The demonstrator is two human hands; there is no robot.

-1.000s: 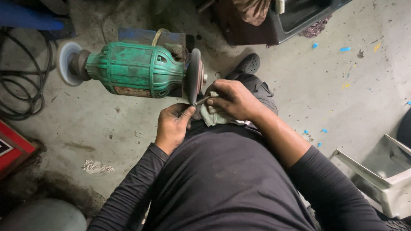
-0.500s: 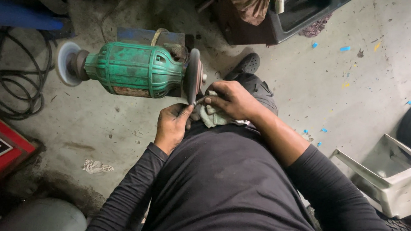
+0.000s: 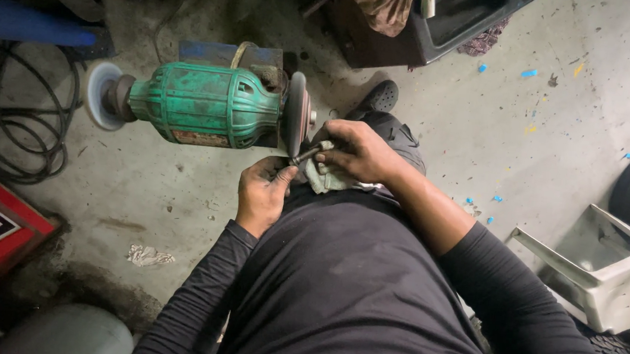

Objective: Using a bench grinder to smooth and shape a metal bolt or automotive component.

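Small metal rod (image 3: 308, 154) held to a green bench grinder (image 3: 199, 105)

Right hand (image 3: 358, 152) pinches the rod with a rag (image 3: 324, 178) beneath; left hand (image 3: 261, 194) closes just below, steadying its tip against the wheel (image 3: 294, 113).

- The small dark metal rod (image 3: 308, 154) was thin and short, tilted, its tip right at the rim of the grinding wheel; whether it actually touched I could not tell. I pinched it in both grips.
- The green bench grinder (image 3: 199, 105) sat on the concrete floor, lying crosswise before me, its ribbed body worn and scuffed.
- Its dark grinding wheel (image 3: 295, 113) stood edge-on at the right end; a paler wheel (image 3: 99, 95) sat at the left end.
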